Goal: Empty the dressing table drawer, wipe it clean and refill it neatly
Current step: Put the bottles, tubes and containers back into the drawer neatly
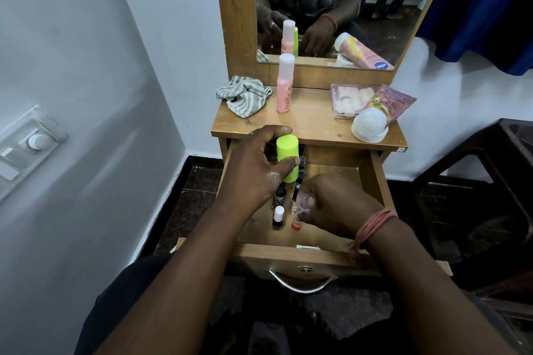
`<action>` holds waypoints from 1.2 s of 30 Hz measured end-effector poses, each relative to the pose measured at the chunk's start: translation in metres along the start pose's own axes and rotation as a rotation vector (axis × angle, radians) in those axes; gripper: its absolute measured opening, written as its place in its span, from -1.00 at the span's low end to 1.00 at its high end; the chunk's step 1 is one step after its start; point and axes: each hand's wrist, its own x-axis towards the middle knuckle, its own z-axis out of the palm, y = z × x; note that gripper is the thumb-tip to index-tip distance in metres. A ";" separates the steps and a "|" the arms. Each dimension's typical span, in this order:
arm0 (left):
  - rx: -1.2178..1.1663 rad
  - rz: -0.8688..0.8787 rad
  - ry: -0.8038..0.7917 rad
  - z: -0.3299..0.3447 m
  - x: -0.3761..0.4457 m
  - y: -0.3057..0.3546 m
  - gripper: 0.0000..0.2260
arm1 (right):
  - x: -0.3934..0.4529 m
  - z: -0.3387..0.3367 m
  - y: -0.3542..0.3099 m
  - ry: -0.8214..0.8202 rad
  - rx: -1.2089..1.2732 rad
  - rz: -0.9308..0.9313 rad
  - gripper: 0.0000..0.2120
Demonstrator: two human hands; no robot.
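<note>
Over the drawer [372,181], I've got my left hand [253,164] grasping the upright green bottle [287,157]; nearer the handle, my right hand [331,204] pinches a small vial [298,212].

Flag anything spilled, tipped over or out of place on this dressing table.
No spill shows. The pink tube lies tilted on its white cap, resting partly on the clear box, its base past the table top's right edge. The striped cloth sits crumpled at the back left.
</note>
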 end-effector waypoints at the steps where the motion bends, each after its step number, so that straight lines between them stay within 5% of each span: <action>1: -0.002 0.000 0.003 0.000 0.000 0.000 -0.54 | 0.001 0.002 -0.002 0.019 -0.006 -0.013 -0.87; 29: -0.003 0.000 -0.009 -0.001 0.002 0.000 -0.54 | -0.004 -0.010 0.004 0.029 0.134 -0.025 -0.75; 36: -0.148 -0.017 -0.021 0.002 0.000 0.007 -0.55 | 0.001 -0.013 0.018 0.471 0.448 -0.046 -0.56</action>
